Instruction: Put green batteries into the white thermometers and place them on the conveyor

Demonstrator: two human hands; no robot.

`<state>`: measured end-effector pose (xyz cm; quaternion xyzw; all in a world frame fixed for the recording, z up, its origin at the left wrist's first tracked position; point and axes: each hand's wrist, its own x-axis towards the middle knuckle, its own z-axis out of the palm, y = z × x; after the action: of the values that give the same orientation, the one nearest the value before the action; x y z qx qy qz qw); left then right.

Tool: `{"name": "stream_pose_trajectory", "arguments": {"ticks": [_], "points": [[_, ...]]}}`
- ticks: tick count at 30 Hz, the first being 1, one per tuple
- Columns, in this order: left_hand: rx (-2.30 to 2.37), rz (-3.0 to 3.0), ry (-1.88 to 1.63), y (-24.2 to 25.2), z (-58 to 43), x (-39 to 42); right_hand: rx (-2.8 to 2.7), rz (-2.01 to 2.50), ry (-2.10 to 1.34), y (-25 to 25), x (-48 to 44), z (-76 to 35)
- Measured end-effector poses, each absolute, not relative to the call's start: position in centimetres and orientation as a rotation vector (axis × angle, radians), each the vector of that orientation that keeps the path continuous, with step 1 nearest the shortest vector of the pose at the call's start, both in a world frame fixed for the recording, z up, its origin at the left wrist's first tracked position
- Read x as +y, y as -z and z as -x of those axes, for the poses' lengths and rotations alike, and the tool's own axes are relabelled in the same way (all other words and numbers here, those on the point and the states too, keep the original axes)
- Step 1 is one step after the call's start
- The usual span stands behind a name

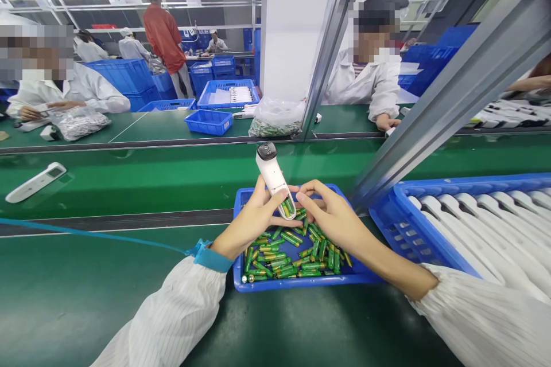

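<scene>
My left hand [253, 219] grips a white handheld device [272, 175], possibly a thermometer, held tilted above a blue tray [301, 283]. Green batteries sit in the device's open compartment [288, 206] at its lower end. My right hand [331, 219] pinches that end with its fingertips. Several loose green batteries [288, 258] lie jumbled in the tray beneath both hands. A blue wrist strap [210, 256] circles my left wrist, with a blue cord leading off to the left.
A blue crate [430, 195] packed with white devices stands to the right, beside a metal frame post [447, 103]. Another white device [37, 182] lies on the green bench [129, 183] at left. Co-workers in white coats sit beyond, among blue crates.
</scene>
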<state>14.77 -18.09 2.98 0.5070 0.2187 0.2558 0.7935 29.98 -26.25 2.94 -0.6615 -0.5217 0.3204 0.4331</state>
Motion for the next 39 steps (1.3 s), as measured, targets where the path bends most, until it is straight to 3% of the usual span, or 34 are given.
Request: {"name": "stream_pose_trajectory", "arguments": {"ticks": [8, 18, 39], "points": [[0.508, -1.124, -0.535, -2.6, -15.0, -18.0, -1.289, 1.565, -0.836, -2.4, -26.3, -29.3], [0.453, -1.182, -0.472, -2.6, -14.4, -18.3, -0.789, 1.584, -1.277, -3.2, -26.1, -28.9], [0.417, -1.218, -0.506, -2.4, -14.6, -18.4, -1.076, 1.495, -1.178, -1.9, -25.8, -29.0]]}}
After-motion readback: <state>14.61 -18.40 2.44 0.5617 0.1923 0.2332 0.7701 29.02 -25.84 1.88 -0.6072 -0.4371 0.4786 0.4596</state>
